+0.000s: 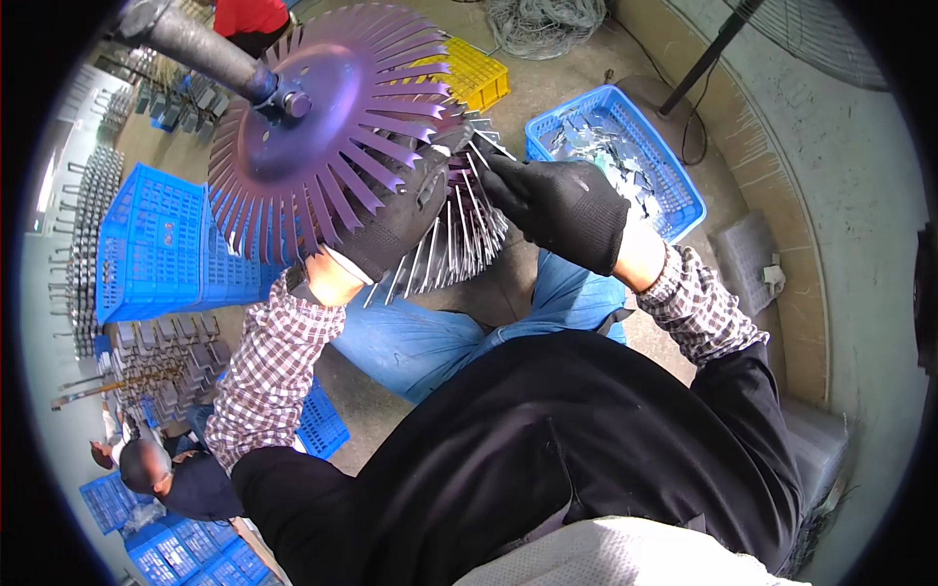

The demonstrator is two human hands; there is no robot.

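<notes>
Head view: from here, the purple toothed wheel [318, 122] stands left, partly covering the gloved left hand [406, 217]. The right hand [569, 203] has its fingers together beside the metal strips [453, 242]; I cannot tell whether either hand clamps one.

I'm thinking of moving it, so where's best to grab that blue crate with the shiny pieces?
I'd probably take the blue plastic crate by its long right rim, from above: that rim shows fully and stands above the shiny flat pieces, while the right grip hides part of the left side.
</notes>
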